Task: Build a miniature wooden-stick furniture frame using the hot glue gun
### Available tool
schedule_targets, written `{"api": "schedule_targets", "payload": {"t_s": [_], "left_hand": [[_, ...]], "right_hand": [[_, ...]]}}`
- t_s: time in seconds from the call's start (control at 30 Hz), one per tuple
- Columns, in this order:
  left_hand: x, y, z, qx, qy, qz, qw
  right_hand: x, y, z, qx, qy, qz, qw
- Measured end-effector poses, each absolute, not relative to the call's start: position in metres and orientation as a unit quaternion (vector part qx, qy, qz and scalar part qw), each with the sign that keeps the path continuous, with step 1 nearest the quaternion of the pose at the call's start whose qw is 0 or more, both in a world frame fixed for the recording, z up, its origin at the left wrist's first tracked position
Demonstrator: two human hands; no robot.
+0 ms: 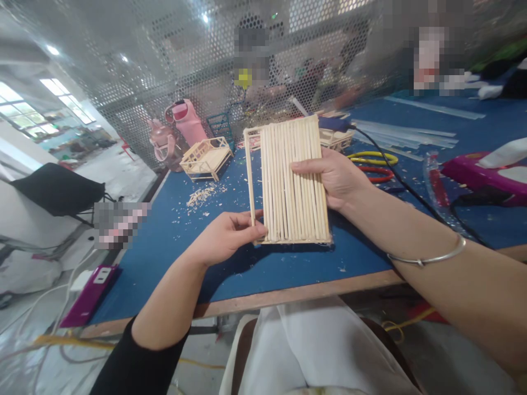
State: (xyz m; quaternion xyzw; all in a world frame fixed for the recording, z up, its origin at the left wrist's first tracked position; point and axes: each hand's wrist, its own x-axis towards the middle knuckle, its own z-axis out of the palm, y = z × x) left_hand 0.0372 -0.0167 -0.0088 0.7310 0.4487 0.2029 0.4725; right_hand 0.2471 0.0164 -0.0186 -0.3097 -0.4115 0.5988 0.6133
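A panel of thin pale wooden sticks (290, 186), laid side by side on a stick frame, is held upright above the blue table. My right hand (340, 178) grips its right edge, thumb across the front and the other fingers hidden behind. At the lower left corner, my left hand (230, 236) pinches the frame between thumb and fingers. One frame stick (250, 181) runs up the left side, with a gap between it and the row of sticks.
Behind stand a small stick-built bench (208, 159), wood scraps (201, 195) and a pink bottle (189, 120). To the right lie yellow-handled pliers (373, 158), clear glue sticks (407, 134), a black cable (395, 173) and a purple glue gun (486, 175). A perforated metal screen (164, 66) borders the back.
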Motion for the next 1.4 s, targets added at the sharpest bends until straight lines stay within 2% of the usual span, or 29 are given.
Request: {"api": "schedule_targets", "payload": {"t_s": [0.33, 0.47, 0.57, 0.7, 0.83, 1.0, 1.17, 1.23, 1.33, 1.4], "left_hand": [[0.037, -0.015, -0.012, 0.751, 0.429, 0.193, 0.462], [0.033, -0.014, -0.009, 0.775, 0.43, 0.217, 0.409], [0.029, -0.015, -0.007, 0.763, 0.456, 0.253, 0.383], [0.029, -0.015, -0.011, 0.672, 0.483, 0.291, 0.48], [0.035, -0.012, -0.01, 0.538, 0.526, 0.317, 0.577], [0.033, -0.006, -0.005, 0.473, 0.564, 0.344, 0.583], [0.026, -0.003, -0.011, 0.472, 0.559, 0.341, 0.59], [0.024, -0.003, -0.013, 0.472, 0.561, 0.339, 0.59], [0.024, -0.003, -0.013, 0.469, 0.563, 0.341, 0.59], [0.023, -0.002, -0.014, 0.465, 0.564, 0.345, 0.589]], "right_hand": [[0.248, 0.016, -0.021, -0.313, -0.422, 0.593, 0.61], [0.246, 0.019, -0.021, -0.301, -0.407, 0.602, 0.617], [0.244, 0.02, -0.021, -0.306, -0.377, 0.649, 0.586], [0.242, 0.018, -0.021, -0.336, -0.357, 0.678, 0.548], [0.236, 0.019, -0.022, -0.375, -0.426, 0.628, 0.533], [0.234, 0.025, -0.024, -0.472, -0.49, 0.576, 0.453], [0.257, 0.002, -0.017, -0.572, -0.548, 0.434, 0.429], [0.264, -0.018, -0.014, -0.587, -0.602, 0.381, 0.385], [0.264, -0.041, -0.015, -0.577, -0.728, 0.283, 0.237], [0.258, -0.048, -0.019, -0.556, -0.778, 0.238, 0.173]]}}
